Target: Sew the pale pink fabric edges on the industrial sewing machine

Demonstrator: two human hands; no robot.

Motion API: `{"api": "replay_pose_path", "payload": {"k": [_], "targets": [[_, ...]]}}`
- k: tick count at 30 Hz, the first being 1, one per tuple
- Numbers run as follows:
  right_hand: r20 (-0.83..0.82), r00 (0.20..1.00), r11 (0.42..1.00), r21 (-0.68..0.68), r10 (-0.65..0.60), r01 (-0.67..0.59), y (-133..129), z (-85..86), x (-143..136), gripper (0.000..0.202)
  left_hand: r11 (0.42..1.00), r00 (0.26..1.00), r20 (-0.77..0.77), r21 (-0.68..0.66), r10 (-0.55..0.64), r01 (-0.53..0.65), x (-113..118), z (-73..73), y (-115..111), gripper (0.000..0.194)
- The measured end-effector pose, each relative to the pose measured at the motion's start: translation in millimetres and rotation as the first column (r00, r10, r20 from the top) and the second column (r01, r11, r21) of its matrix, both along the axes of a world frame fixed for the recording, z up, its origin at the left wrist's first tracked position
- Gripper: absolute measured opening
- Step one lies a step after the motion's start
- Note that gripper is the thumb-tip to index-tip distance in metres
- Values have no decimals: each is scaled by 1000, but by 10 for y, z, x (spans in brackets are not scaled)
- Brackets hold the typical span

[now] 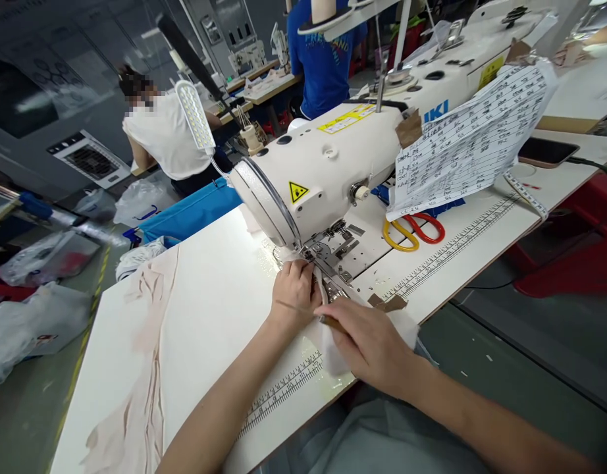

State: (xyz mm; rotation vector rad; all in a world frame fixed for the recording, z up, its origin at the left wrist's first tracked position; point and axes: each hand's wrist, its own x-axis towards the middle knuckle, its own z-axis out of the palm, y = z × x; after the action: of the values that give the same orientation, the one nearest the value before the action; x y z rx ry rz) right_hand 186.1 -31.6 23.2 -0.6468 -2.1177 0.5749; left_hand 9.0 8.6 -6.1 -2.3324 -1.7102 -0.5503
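My left hand point(294, 293) is closed at the needle area of a white sewing machine point(328, 164), its fingers curled and pressed on pale fabric point(333, 352). Between the thumb and fingers of my right hand point(375, 342) is an awl point(337, 323) with a brown handle, metal collar and thin shaft. The shaft points left across the back of my left hand. Pale cloth hangs beneath my right hand to the table's front edge. The fabric right under the machine's foot is mostly hidden by my left fingers.
Scissors with yellow and red handles point(401, 236) lie right of the needle, under a handwritten paper sheet point(471, 138). A phone point(548, 151) lies behind. Pinkish fabric point(153, 355) drapes over the table's left side. A lamp point(195, 117) stands above; two people sit or stand beyond.
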Motion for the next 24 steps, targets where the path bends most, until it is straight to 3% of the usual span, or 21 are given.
{"api": "replay_pose_path", "payload": {"k": [5, 8, 12, 16, 18, 20, 22, 24], "targets": [[38, 995, 995, 41, 87, -89, -252, 63, -94, 25, 988, 990, -83, -89, 116, -123, 34, 100, 92, 22], [91, 995, 999, 1, 43, -43, -297, 30, 13, 26, 981, 980, 110, -129, 163, -148, -26, 115, 105, 24], [185, 979, 985, -134, -82, 108, -147, -32, 254, 24, 985, 883, 448, -151, 139, -78, -130, 58, 114, 22], [226, 964, 954, -231, -136, 189, -47, -18, 407, 23, 990, 834, 544, -141, 89, -14, -178, 17, 132, 20], [190, 980, 947, -298, -66, 122, -134, 34, 433, 23, 992, 843, 534, -125, 69, -2, -185, 13, 139, 22], [160, 974, 920, -382, 159, -88, -294, 92, 441, 21, 994, 856, 514, -109, 55, 2, -190, 15, 141, 24], [145, 912, 852, -437, 384, -290, -458, 117, 459, 18, 995, 866, 498, -101, 50, 1, -193, 21, 138, 25], [149, 902, 841, -449, 404, -302, -560, 70, 514, 17, 996, 873, 485, -88, 41, 2, -193, 26, 128, 25]]}}
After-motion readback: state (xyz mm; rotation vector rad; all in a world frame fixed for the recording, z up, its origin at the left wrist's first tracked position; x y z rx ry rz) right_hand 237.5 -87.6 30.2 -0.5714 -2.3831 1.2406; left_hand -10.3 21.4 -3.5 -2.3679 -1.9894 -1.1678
